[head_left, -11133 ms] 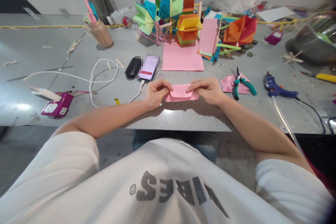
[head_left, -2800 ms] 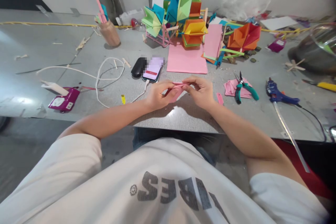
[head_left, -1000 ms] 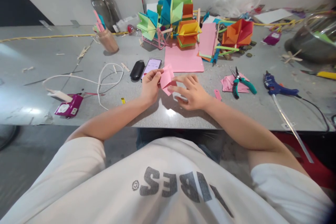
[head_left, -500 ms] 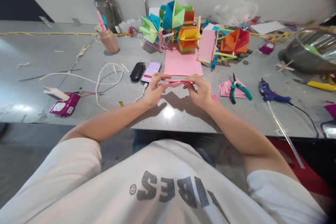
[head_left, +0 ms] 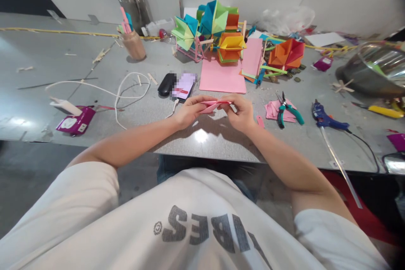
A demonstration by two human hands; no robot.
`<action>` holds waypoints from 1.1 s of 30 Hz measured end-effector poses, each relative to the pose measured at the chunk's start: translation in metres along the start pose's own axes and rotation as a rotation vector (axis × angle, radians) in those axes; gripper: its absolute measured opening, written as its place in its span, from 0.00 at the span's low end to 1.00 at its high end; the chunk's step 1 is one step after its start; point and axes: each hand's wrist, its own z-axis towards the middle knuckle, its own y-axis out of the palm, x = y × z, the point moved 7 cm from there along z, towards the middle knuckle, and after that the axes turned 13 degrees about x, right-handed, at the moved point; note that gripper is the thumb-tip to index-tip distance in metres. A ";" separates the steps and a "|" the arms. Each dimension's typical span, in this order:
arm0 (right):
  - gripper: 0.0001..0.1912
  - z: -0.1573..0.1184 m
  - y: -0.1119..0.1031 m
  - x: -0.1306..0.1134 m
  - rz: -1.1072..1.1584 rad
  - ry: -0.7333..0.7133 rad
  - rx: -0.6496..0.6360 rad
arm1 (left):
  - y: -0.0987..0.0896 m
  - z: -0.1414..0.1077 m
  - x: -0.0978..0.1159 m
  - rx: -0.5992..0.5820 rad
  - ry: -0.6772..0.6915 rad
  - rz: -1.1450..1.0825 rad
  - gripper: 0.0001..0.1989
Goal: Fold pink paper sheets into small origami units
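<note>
A small folded pink paper [head_left: 210, 108] is held just above the front part of the grey table [head_left: 171, 143]. My left hand [head_left: 189, 112] pinches its left end, and my right hand [head_left: 239, 112] grips its right end with thumb and fingers. Behind the hands lies a larger pink sheet [head_left: 221, 76]. A phone [head_left: 185, 84] with a white cable and a black case [head_left: 166, 85] are beyond my left hand. To the right of my right hand, teal-handled pliers [head_left: 289, 112] rest on small pink paper pieces [head_left: 272, 110].
Folded colored paper shapes [head_left: 213, 21] stand at the back, near a bottle [head_left: 133, 8] and a cup of sticks [head_left: 134, 46]. At right are a blue glue gun [head_left: 329, 117], a yellow cutter [head_left: 384, 111] and a metal bowl [head_left: 357, 67]. A purple pack [head_left: 76, 121] sits left.
The view has shifted slightly. The pink paper is tilted differently and shows more of its face, and my left fingers have flattened along its edge.
</note>
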 end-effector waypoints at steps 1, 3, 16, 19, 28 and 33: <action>0.16 0.000 0.000 0.001 0.025 0.027 -0.007 | -0.001 0.000 -0.001 0.024 0.006 0.040 0.17; 0.23 -0.002 0.001 0.003 0.106 0.115 -0.021 | -0.002 -0.001 0.000 0.066 0.028 0.127 0.16; 0.27 -0.013 0.026 0.018 0.533 0.741 -0.072 | -0.009 -0.009 0.024 0.315 0.231 0.394 0.09; 0.29 -0.014 0.027 0.018 0.576 0.852 -0.093 | -0.008 -0.010 0.025 0.293 0.273 0.402 0.13; 0.25 -0.010 0.024 0.024 0.560 0.845 -0.037 | -0.011 -0.011 0.023 0.269 0.332 0.467 0.19; 0.23 0.001 0.013 0.022 0.450 0.585 0.080 | -0.008 -0.010 0.024 0.263 0.325 0.509 0.16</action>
